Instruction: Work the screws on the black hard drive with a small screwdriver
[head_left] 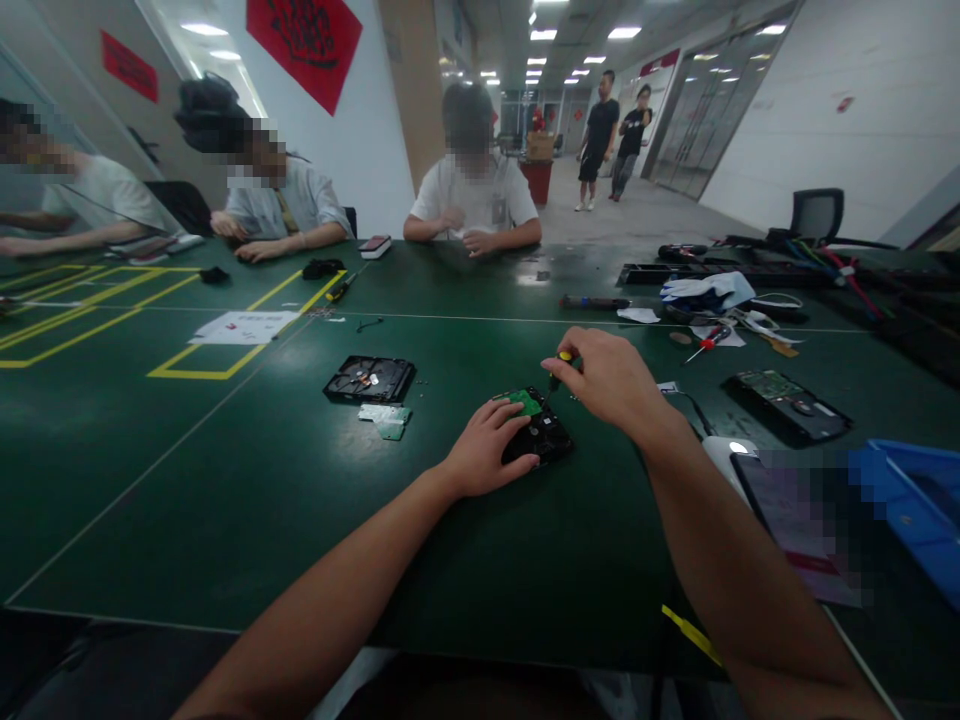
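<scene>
A black hard drive [551, 438] with a green circuit board [527, 401] lies on the green table [300, 520] in front of me. Across its left side rests my left hand [491, 447], fingers spread and pressing on the drive. My right hand [609, 375] is closed round a screwdriver [553, 381] with a yellow and black handle, its shaft pointing down at the drive's upper right edge. To the left sits a second hard drive [369, 380], with a detached circuit board [391, 422] just below it and tiny screws nearby.
Another hard drive [787, 405] lies at the right, near a blue bin [915, 510] and a tablet-like device [795, 520]. Beyond are a glove [709, 290], a red-tipped screwdriver [709, 343] and cables. Several people sit across the table; a paper [244, 327] lies left.
</scene>
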